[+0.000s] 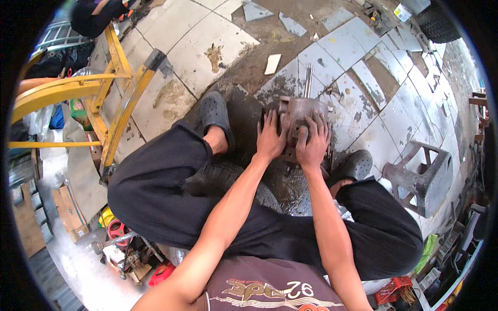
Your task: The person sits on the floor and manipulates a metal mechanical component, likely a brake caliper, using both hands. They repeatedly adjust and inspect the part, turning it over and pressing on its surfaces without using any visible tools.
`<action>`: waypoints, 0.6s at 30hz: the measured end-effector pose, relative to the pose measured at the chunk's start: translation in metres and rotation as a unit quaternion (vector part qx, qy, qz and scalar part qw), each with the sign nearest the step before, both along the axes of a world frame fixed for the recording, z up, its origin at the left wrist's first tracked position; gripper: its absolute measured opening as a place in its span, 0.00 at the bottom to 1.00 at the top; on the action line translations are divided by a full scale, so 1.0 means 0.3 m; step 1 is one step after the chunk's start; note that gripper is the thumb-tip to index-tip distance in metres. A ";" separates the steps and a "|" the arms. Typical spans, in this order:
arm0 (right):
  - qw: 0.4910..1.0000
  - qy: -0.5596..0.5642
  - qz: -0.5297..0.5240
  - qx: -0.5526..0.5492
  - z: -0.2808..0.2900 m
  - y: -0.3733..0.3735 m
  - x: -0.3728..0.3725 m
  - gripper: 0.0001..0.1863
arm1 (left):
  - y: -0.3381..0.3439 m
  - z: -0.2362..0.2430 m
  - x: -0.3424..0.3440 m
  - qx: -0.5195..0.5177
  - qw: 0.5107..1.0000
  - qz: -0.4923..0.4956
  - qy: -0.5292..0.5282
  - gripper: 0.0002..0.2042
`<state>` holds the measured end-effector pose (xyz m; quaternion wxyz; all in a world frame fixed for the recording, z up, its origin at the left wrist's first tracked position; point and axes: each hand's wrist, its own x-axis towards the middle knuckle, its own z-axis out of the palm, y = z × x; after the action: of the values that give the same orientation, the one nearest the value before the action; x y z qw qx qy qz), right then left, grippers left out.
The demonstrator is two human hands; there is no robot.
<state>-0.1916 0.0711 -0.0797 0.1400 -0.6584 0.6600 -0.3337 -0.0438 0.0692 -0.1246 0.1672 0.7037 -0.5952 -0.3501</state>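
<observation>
A rusty brown metal housing (302,103) with a bright steel shaft (308,79) pointing away from me stands between my feet. My left hand (272,136) grips the housing's left side, fingers slightly spread over its dark surface. On its right side, my right hand (313,141) holds on with fingers bent over it. The underside and whatever it rests on are mostly hidden by my hands. A black tyre (238,181) lies just behind it, between my legs, beside dark wet floor. My feet, in grey clogs (214,118), flank the housing.
Cracked tiles (171,36) cover the floor. A yellow metal frame (116,85) stands at left, a cast metal bracket (433,181) lies at right, and a tyre (436,26) is at far right. Tools, cardboard (70,212) and a red crate (391,287) crowd the near edges.
</observation>
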 end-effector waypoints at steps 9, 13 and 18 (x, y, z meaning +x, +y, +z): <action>1.000 0.017 -0.002 0.000 0.016 0.010 0.004 0.20 | -0.017 0.015 0.016 0.009 1.000 -0.008 -0.027 0.36; 1.000 0.006 -0.002 0.001 0.014 -0.003 0.012 0.20 | -0.182 0.034 0.082 0.114 0.988 -0.078 -0.066 0.36; 0.999 0.035 -0.004 0.001 0.022 0.002 0.004 0.19 | -0.046 -0.013 0.013 -0.019 1.000 0.003 -0.007 0.37</action>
<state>-0.1902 0.0717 -0.0732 0.1161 -0.6669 0.6673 -0.3106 -0.0398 0.0556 -0.1286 0.1768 0.7046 -0.6011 -0.3332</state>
